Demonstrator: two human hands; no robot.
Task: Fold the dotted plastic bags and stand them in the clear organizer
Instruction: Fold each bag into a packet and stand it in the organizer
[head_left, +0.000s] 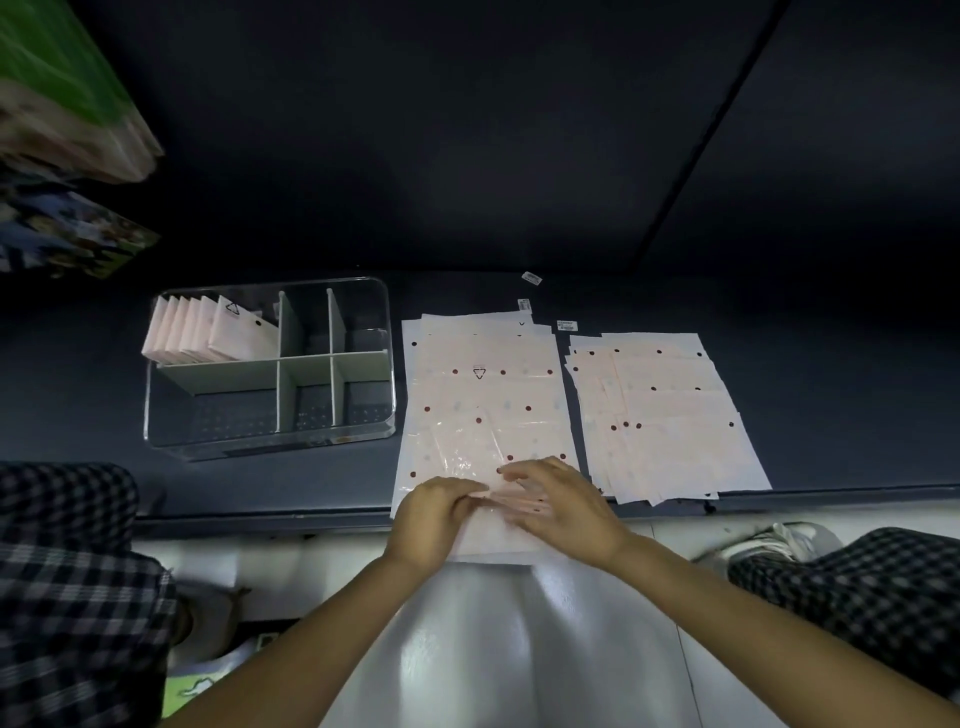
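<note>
Both bare forearms reach forward from the bottom of the view and meet at the near edge of a pale pink plastic bag with dark red dots (483, 415), which lies flat on the dark table (519, 296). The left hand (434, 514) curls its fingers and pinches that edge. The right hand (558, 501) is motion-blurred, fingers bent over the same edge; its grip cannot be told. Folded pink bags (208, 332) stand in the back-left compartment of the clear rectangular organizer (270, 441) left of the bag.

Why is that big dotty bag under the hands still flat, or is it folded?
Still spread flat. The dotted bag lies open on the stack, while both hands, left hand and right hand, work its near edge.
</note>
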